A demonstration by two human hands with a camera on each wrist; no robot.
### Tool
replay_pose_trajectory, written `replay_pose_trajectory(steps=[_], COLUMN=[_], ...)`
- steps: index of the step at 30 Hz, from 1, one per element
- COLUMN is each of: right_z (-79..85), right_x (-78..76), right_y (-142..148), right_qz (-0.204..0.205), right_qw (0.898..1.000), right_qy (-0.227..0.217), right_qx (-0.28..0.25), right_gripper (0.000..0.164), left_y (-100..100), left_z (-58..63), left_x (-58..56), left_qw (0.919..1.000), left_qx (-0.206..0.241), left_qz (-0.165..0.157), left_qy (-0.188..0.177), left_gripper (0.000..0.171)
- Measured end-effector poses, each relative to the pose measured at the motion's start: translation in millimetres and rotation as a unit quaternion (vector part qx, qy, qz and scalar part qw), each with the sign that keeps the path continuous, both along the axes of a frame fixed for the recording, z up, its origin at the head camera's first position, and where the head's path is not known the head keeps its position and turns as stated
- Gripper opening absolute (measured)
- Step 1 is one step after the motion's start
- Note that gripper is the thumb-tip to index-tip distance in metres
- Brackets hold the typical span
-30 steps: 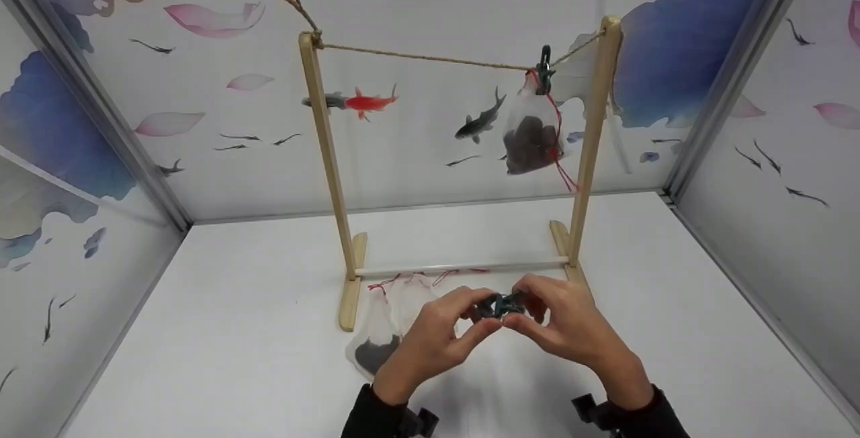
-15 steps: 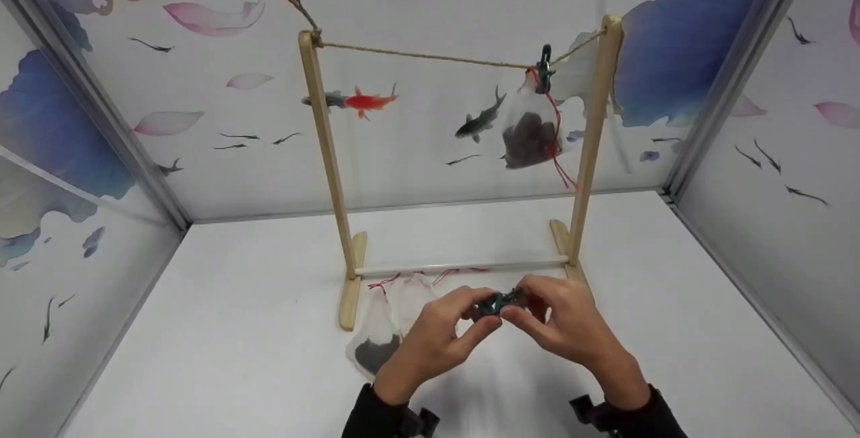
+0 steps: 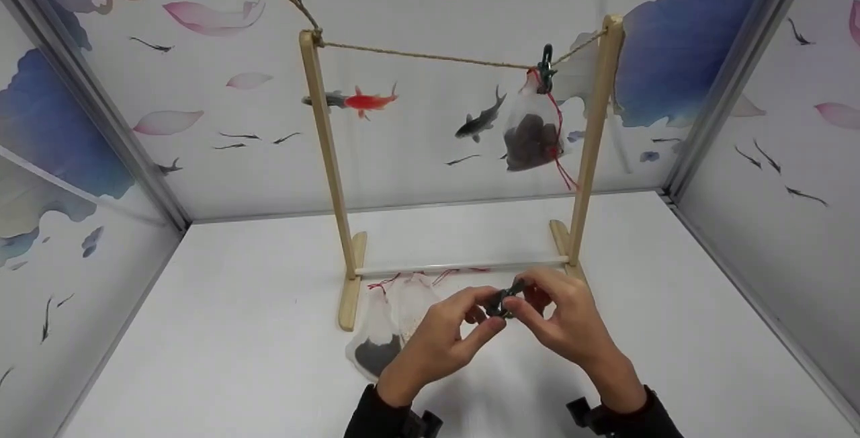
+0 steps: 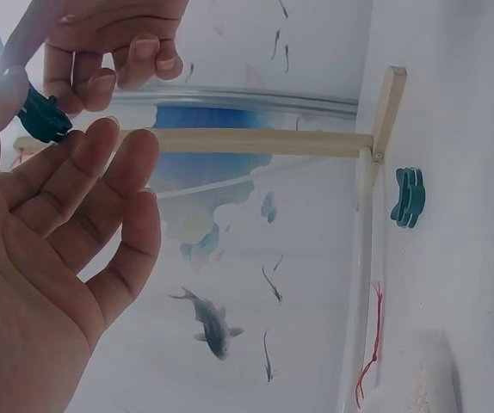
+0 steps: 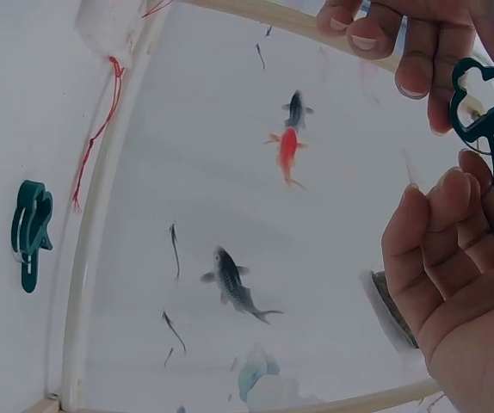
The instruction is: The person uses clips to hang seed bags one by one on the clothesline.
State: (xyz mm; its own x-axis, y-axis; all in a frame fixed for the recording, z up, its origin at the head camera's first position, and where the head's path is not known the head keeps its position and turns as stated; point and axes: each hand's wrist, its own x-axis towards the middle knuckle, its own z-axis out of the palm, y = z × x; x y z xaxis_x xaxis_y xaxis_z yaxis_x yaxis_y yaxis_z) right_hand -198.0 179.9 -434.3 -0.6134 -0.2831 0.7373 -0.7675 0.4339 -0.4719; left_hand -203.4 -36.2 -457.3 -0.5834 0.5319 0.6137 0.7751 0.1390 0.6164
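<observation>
Both hands meet in front of the wooden rack, over the table. The left hand (image 3: 443,337) pinches a dark green clothespin (image 3: 498,304) between thumb and fingers. From the other side, the right hand (image 3: 568,317) pinches its other end, which tilts up to the right. The right wrist view shows the scalloped jaws of this clothespin (image 5: 479,107) near the left fingers and a handle running down to the right fingertips. Another green clothespin (image 4: 409,198) lies on the table in both wrist views, hidden behind the hands in the head view.
A rope (image 3: 430,56) spans the rack's posts (image 3: 326,149). Near its right end a clothespin (image 3: 545,70) holds a hanging mesh bag (image 3: 531,142) with dark contents. On the table lie a bag with dark contents (image 3: 376,354) and a paler bag (image 3: 413,300), left of the hands.
The clothespin has turned between the hands, its right end now tilting upward. The right hand has shifted slightly left and up; the left has edged right. The hanging bag sways a little.
</observation>
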Motion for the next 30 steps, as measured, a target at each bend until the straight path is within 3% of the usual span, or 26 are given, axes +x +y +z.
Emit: replay_pose_trajectory(steps=[6,13,20,23,30], right_z=[1.4,2.0,-0.1,0.5,1.9], right_x=[1.6,1.1,0.3,0.8,0.8], right_y=[-0.6,-0.6,-2.4,-3.4,-6.0], right_qz=[-0.008,-0.009,-0.005,-0.008,-0.014], right_qw=[1.0,1.0,1.0,1.0,1.0], right_qy=[0.0,0.004,0.013,0.015,0.003], right_qx=[-0.007,0.01,0.014,0.011,-0.015], right_gripper=[0.025,0.026,0.024,0.029,0.042], left_y=[0.0,1.5,0.2,-0.4,-1.8], left_z=[0.5,2.3,-0.1,-0.8,0.9], left_x=[-1.2,1.7,2.3,2.3,2.3], left_qw=[1.0,0.9985,0.9988,0.9988,0.9964], left_qx=[-0.004,-0.017,-0.021,-0.026,-0.028], left_qz=[0.004,0.009,0.011,0.017,0.026], left_qy=[-0.003,-0.052,-0.043,-0.038,-0.076], left_gripper=[0.036,0.043,0.039,0.038,0.044])
